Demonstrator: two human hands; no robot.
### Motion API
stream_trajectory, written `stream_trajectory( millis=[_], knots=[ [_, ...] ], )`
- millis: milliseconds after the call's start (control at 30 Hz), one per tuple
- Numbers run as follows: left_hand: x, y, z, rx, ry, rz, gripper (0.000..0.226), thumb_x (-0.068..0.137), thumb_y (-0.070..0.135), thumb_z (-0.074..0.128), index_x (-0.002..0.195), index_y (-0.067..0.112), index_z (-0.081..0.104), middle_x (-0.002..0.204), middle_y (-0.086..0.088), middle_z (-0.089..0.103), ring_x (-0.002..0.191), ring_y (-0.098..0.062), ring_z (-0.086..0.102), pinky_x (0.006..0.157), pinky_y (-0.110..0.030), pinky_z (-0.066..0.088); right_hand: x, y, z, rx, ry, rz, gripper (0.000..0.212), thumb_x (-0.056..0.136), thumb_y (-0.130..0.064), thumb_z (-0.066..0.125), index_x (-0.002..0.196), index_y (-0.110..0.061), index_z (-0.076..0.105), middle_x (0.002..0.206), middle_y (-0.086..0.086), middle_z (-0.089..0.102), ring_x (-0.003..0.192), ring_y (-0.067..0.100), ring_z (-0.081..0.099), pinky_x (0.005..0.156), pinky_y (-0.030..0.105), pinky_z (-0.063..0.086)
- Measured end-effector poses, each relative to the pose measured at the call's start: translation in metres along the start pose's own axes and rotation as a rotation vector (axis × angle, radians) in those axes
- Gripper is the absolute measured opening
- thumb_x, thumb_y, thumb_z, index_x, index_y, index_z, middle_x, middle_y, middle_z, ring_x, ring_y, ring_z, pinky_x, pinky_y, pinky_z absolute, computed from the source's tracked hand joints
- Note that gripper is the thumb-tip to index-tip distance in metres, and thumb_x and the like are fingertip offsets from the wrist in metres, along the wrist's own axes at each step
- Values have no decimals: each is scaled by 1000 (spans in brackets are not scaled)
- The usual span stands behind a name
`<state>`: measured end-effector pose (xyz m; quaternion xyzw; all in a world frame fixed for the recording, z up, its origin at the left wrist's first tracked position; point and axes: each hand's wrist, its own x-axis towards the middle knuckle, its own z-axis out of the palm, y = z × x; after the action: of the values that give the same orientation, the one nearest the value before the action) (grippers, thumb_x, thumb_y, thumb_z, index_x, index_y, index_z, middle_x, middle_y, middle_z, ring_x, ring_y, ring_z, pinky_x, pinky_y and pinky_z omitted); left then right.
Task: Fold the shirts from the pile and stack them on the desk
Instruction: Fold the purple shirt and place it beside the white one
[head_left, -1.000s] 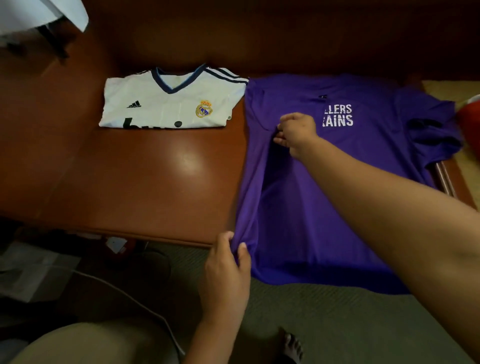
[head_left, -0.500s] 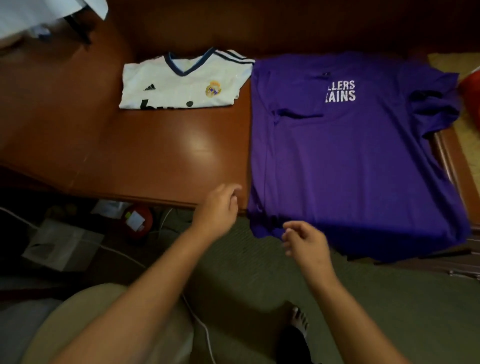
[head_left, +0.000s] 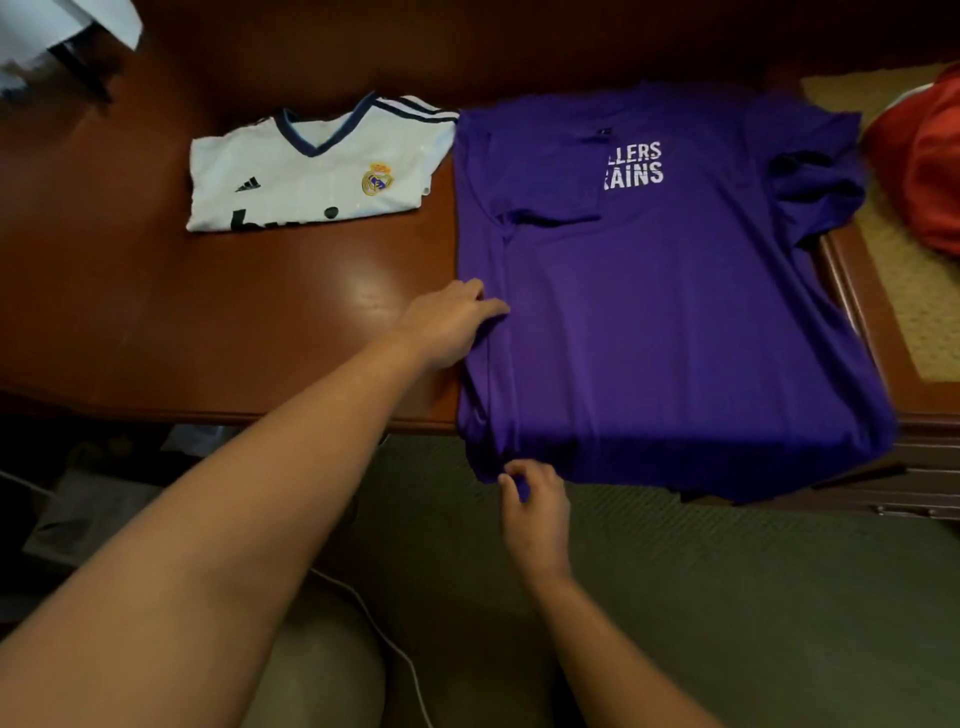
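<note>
- Purple shirt (head_left: 675, 322): lies flat, front up, on the right part of the wooden desk (head_left: 208, 312). Its left side is folded in over the chest, covering the start of the white lettering. Its lower hem hangs past the desk's front edge; its right sleeve is bunched at the desk's right edge.
- Left hand (head_left: 449, 322): rests at the shirt's folded left edge, about halfway down. The fingertips lie on the cloth, fingers extended and close together. Whether any cloth is pinched beneath them cannot be told.
- Right hand (head_left: 532, 506): is at the hanging lower left corner of the hem. Thumb and curled fingers pinch that corner.
- White jersey (head_left: 311, 171): already folded, lying on the desk to the left of the purple shirt. Its right edge is just beside the purple shirt's shoulder; whether they touch cannot be told. Dark collar, crest and dark stripes face up.
- Red cloth (head_left: 924, 156): lies off the desk's right side on a tan woven surface (head_left: 904, 291), well apart from both hands.
- White object (head_left: 62, 26): at the far left corner; what it is cannot be told.
- Below the desk front: green carpet (head_left: 753, 597), a white cable (head_left: 384, 639) running across it, and a tan rounded surface (head_left: 317, 675) at the bottom edge.
- Obstruction: the left forearm crosses the desk's front edge and hides part of it.
</note>
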<state>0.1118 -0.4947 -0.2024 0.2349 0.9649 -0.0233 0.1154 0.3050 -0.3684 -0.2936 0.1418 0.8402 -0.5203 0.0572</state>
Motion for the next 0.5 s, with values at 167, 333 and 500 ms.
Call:
stream_trajectory(
  millis=[167,333,500],
  knots=[
    [5,-1,-5,18,101,-5,22,98,18,44,114,15,59,107,-10,51,102,-30,52,70,-40,46,-24,-8,-16,196,-56,96,20,97,-8,50,89,-26,47,84,-10,55,77,-9,54,63,9,37],
    [8,7,-21,-31,246,-2,22,98,22,42,111,15,59,105,-9,56,99,-30,56,69,-41,47,-41,-25,-28,316,109,66,16,99,-7,45,99,-21,51,92,-12,57,86,-13,52,71,3,37],
    [17,23,-24,-114,268,-61,27,99,24,41,122,21,56,119,-5,62,108,-30,58,76,-38,44,-37,-17,-36,341,235,129,19,100,-9,44,108,-22,53,97,-13,58,88,-7,55,73,12,39]
  ],
)
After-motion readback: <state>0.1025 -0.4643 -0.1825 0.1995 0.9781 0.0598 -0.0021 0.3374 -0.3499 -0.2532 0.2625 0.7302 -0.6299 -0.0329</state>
